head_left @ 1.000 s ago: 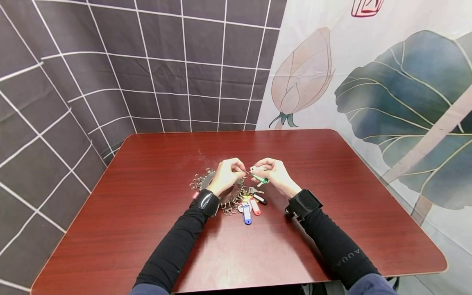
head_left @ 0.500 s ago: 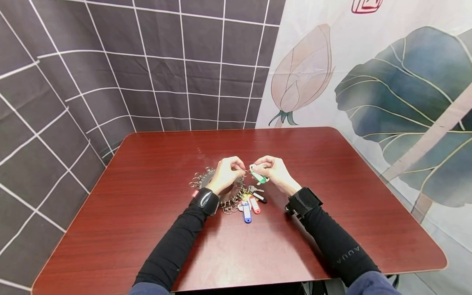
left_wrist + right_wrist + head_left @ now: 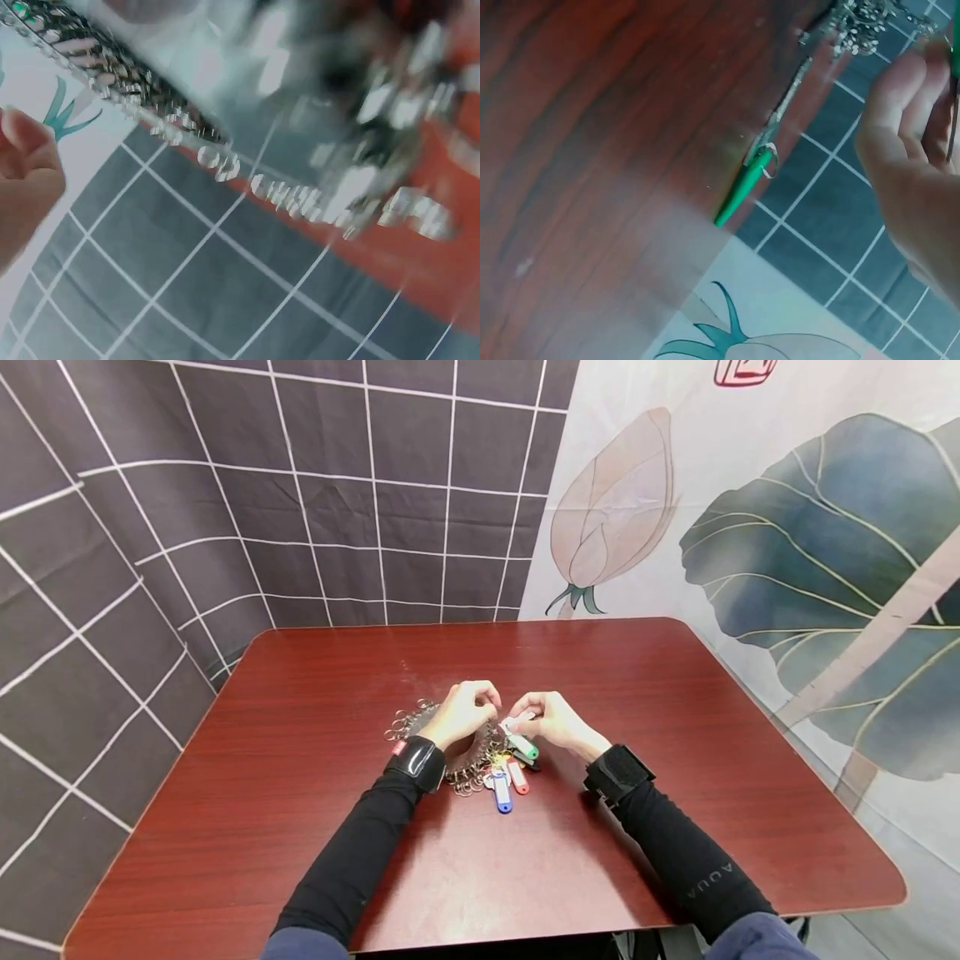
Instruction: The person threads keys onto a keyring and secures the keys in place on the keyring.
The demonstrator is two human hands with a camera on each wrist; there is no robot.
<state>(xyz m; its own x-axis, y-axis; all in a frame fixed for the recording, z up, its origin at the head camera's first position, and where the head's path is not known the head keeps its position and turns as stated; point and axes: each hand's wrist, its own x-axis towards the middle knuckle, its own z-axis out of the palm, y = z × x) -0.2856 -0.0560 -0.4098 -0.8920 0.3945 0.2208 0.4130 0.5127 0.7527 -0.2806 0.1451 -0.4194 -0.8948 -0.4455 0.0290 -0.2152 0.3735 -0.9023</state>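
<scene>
A round grey metal plate point(image 3: 475, 752), fringed with small key rings point(image 3: 468, 777), is partly under my left hand point(image 3: 463, 714). Thumb and fingers of that hand pinch a small key ring at the plate's upper right; their tips barely show. A key tag with a green end point(image 3: 522, 745) slants down from my right hand point(image 3: 553, 725), which grips it by its key. In the right wrist view, a piece of green point(image 3: 957, 45) sits by the fingers of the right hand point(image 3: 911, 142). A second green tag point(image 3: 742, 191) appears there with a key point(image 3: 787, 97).
At the plate's near right lie a blue key tag point(image 3: 502, 793), a red tag point(image 3: 517, 777) and a partly covered black tag point(image 3: 531, 764). All rest on a reddish-brown table point(image 3: 315, 710). Grey gridded cloth point(image 3: 315, 527) hangs behind. The left wrist view is blurred.
My right hand has come down and slightly left, so the green tag has swung lower, over the black one. My left hand has hardly shifted.
</scene>
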